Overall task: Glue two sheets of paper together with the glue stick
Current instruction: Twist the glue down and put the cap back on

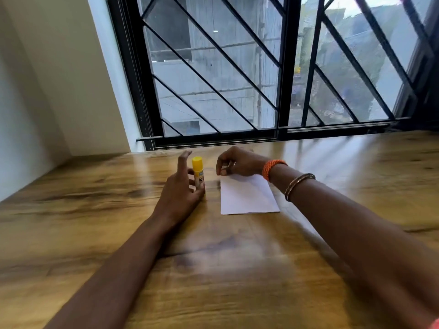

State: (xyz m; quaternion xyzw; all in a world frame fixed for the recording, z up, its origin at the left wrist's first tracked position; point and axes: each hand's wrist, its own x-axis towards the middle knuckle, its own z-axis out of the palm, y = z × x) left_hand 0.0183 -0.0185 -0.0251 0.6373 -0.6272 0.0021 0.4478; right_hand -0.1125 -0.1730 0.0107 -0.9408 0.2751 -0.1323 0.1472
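A glue stick (198,171) with a yellow cap stands upright on the wooden table (237,257). My left hand (180,191) is cupped around it from the left with fingers spread; the thumb touches its lower part and the index finger points up beside the cap. To the right, white paper (247,198) lies flat on the table; I cannot tell whether it is one sheet or two stacked. My right hand (237,162) curls over the paper's far left corner, fingertips and thumb pinched at that corner.
A black-framed window with diagonal bars (261,79) runs along the table's far edge. A white wall (59,79) closes the left side. My right wrist wears an orange band (270,168) and a thin bangle (299,185).
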